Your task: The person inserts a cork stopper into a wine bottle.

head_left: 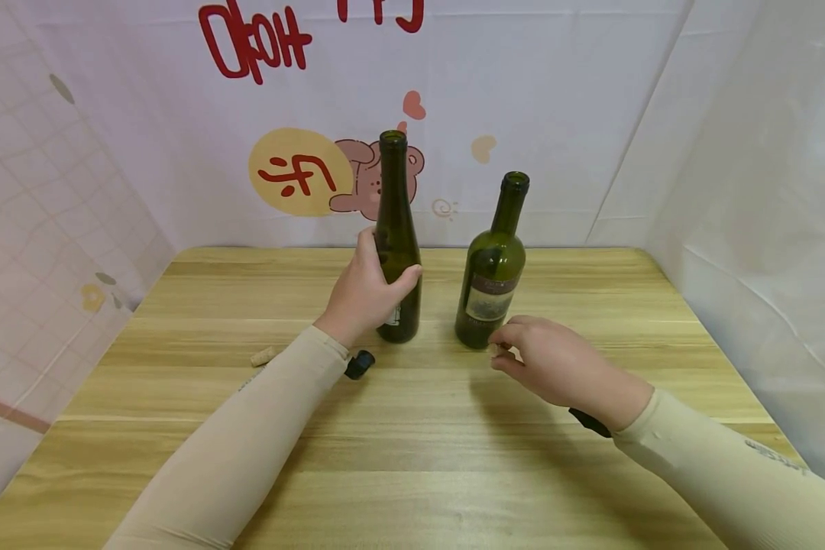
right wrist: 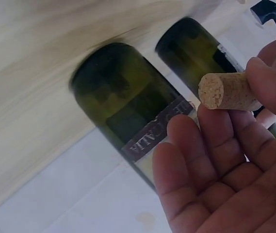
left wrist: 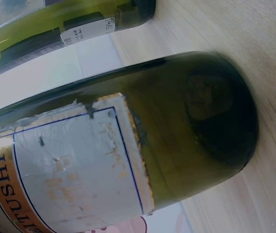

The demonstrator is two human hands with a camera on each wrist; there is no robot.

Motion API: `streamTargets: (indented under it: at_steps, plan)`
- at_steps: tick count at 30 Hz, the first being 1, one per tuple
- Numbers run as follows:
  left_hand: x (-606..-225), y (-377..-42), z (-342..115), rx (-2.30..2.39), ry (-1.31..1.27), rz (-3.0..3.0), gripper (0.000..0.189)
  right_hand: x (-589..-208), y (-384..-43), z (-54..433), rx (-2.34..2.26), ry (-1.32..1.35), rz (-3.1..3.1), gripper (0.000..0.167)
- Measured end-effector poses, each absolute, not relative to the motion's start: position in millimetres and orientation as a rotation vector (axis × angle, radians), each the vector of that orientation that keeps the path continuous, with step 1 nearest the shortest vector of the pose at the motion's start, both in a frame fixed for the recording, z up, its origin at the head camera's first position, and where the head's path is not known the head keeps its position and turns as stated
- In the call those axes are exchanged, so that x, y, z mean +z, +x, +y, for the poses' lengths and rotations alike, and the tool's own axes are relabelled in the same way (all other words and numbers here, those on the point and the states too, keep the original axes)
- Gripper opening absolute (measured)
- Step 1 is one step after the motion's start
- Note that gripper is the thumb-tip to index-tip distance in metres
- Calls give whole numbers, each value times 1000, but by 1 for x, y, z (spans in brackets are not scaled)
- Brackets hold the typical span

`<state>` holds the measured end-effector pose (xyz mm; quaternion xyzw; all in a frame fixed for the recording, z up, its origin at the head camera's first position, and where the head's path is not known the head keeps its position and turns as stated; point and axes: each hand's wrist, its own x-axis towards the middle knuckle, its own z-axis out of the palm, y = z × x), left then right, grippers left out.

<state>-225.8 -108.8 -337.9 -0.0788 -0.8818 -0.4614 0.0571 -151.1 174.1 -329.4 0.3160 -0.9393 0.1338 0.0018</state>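
1. Cork (right wrist: 227,91) in grip: a person's right hand (head_left: 553,360) pinches the small stopper between thumb and fingertips, holding it above the tabletop near the base of a green wine bottle.

2. Right wrist view shows the thumb pressed on the cork from one side and fingers set against it from the other; the remaining fingers are bent, spread a little apart, with the cork's speckled end exposed.

3. Left hand (head_left: 367,294) grips a taller green bottle (head_left: 399,241) around its body, thumb on the near side; the fingers behind the glass are hidden, and how they lie cannot be told.

4. Both bottles stand upright near the back of the wooden table (head_left: 412,451), apart from each other. The shorter bottle (head_left: 493,267) bears a dark-and-cream label; the taller one's white label, torn along its edge, carries a gold band and blue border.

5. A second cork (head_left: 263,356) lies on its side at left, just beside the left sleeve (head_left: 247,443). Behind, a white cloth (head_left: 550,84) displays red lettering and a pink cartoon bear (head_left: 366,179).
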Motion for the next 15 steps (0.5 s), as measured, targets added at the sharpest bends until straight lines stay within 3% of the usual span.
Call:
streamTargets:
  at_steps: [15]
  plan:
    - [-336,-224,-108,-1396,-235,-2683,84,-320,-151,157,443,999,-2888,13]
